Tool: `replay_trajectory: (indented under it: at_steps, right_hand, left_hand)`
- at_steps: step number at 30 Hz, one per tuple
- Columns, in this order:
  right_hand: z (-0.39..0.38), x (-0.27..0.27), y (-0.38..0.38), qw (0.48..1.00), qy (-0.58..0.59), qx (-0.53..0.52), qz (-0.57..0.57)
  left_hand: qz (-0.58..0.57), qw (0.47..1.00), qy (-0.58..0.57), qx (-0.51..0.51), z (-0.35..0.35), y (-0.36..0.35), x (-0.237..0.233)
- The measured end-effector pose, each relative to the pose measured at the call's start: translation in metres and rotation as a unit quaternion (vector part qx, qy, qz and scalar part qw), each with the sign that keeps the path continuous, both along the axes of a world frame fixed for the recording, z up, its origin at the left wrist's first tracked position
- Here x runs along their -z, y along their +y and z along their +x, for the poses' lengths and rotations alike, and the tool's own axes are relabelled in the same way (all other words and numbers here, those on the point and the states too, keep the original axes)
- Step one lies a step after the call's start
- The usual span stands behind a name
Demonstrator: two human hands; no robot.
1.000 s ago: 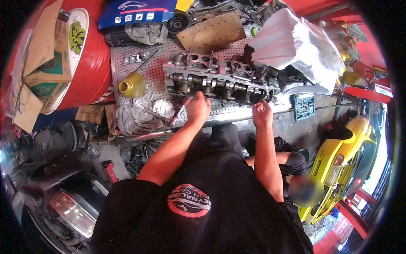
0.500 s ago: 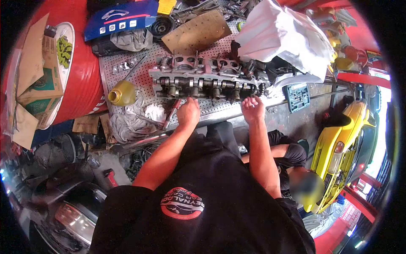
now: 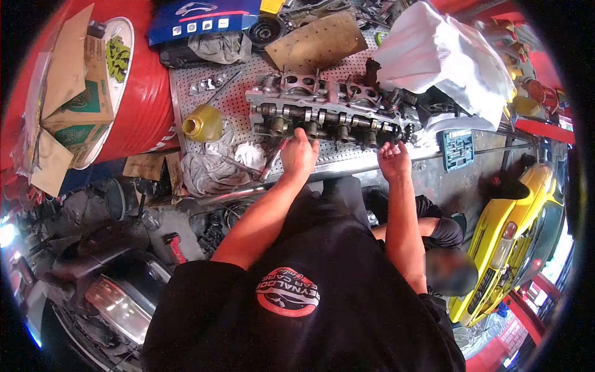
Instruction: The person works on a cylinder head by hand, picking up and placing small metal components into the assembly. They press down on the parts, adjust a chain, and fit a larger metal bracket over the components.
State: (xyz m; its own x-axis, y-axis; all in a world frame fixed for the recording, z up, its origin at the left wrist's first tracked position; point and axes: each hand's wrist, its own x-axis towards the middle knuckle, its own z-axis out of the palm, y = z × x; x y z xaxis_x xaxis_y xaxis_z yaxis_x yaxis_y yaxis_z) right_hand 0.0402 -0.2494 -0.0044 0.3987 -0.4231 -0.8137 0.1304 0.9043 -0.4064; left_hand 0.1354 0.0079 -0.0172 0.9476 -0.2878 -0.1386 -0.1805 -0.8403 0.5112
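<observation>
A grimy metal cylinder head with its camshaft showing lies lengthwise on the perforated bench top. My left hand rests against the head's front side, fingers curled. A red-handled tool slants down-left from that hand; whether the hand grips it is unclear. My right hand hovers at the bench edge just below the head's right end, fingers apart and holding nothing.
A yellow jug and grey rags sit left of the head. Behind it lie a brown perforated board and white sheeting. A red drum stands at left, and another person crouches below right.
My right hand has eased a little back from the head's right end and spread its fingers. My left hand stays at the head's front side. The view shifted slightly.
</observation>
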Motion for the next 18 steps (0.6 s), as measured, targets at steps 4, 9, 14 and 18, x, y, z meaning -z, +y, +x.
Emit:
replay_trajectory:
  at_steps: [4, 9, 14, 18]
  right_hand:
    - [-0.001, 0.005, 0.001, 0.998, -0.045, -0.009, -0.038]
    - [-0.001, 0.010, -0.007, 0.998, 0.009, 0.021, -0.054]
    - [0.005, -0.014, 0.010, 0.999, -0.020, 0.029, 0.028]
    - [-0.002, 0.009, -0.001, 0.999, -0.049, 0.003, -0.016]
  left_hand:
    - [0.014, 1.000, -0.007, 0.013, -0.002, -0.001, 0.014]
    - [0.007, 0.999, 0.021, -0.026, -0.005, -0.003, -0.002]
    - [-0.011, 0.999, -0.037, -0.011, -0.002, -0.004, 0.015]
    - [0.013, 1.000, -0.020, 0.007, -0.005, -0.002, 0.009]
